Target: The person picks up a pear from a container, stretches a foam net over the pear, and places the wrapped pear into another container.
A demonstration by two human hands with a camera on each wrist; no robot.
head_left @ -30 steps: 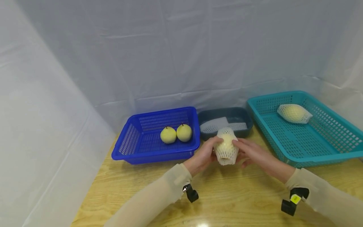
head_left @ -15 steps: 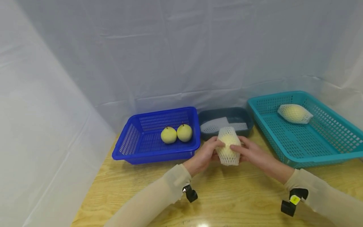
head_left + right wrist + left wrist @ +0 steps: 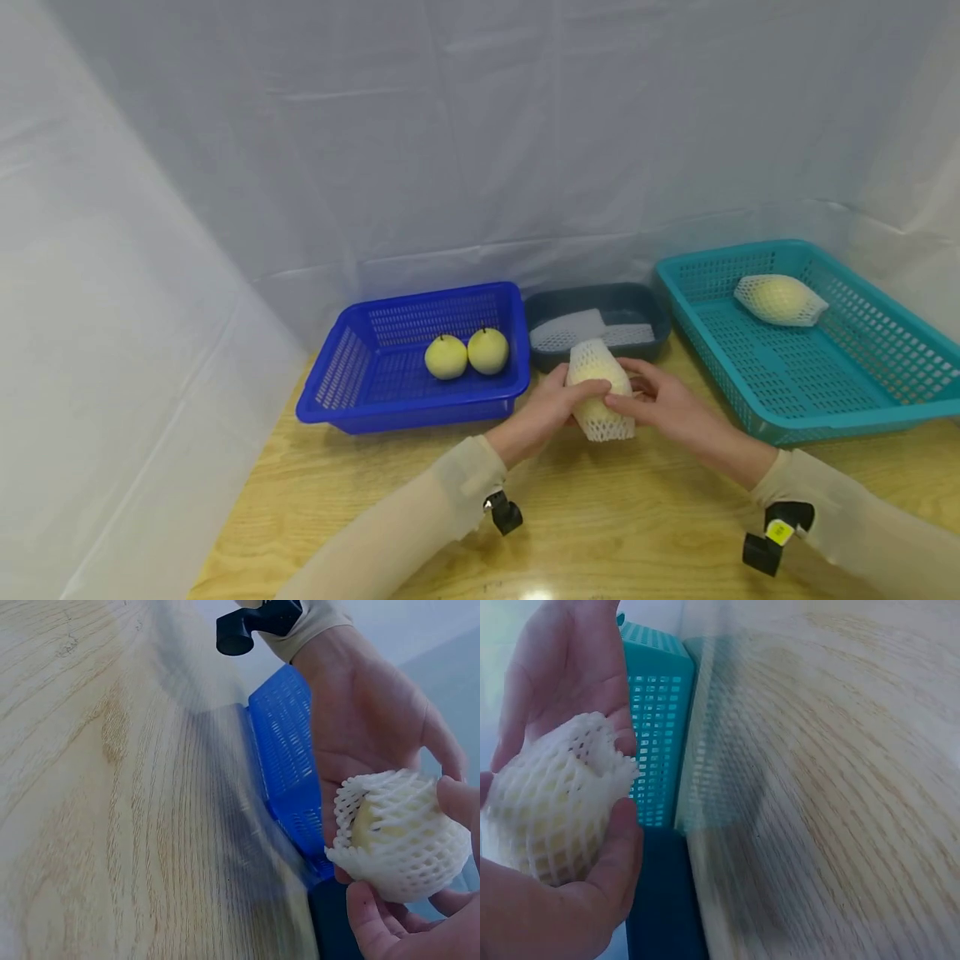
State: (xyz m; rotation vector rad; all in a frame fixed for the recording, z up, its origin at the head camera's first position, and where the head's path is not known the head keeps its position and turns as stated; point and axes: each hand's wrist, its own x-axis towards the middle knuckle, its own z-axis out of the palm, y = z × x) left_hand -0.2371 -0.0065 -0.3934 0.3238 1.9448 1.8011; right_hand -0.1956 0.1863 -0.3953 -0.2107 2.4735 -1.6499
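Observation:
In the head view a yellow pear in a white foam net sleeve [image 3: 597,368] is held above the table in front of the dark bin. My left hand [image 3: 538,417] grips it from the left, thumb across the front. From the right, my right hand [image 3: 678,407] holds it with the thumb on the netting and fingers at the far side. The left wrist view shows the sleeved pear [image 3: 551,799] between both hands, the net's end gathered loosely past the fruit. In the right wrist view pear skin shows through that net opening [image 3: 364,821].
Two bare pears [image 3: 467,353] sit in the blue basket [image 3: 412,412] at left. Flat foam nets [image 3: 567,330] lie in a dark teal bin [image 3: 660,321] behind the hands. A turquoise basket [image 3: 750,398] at right contains another netted pear [image 3: 780,300].
The netted pear has turned and tilted between my hands, its top leaning left now. Both thumbs have shifted lower on the netting. Baskets and other pears stay put.

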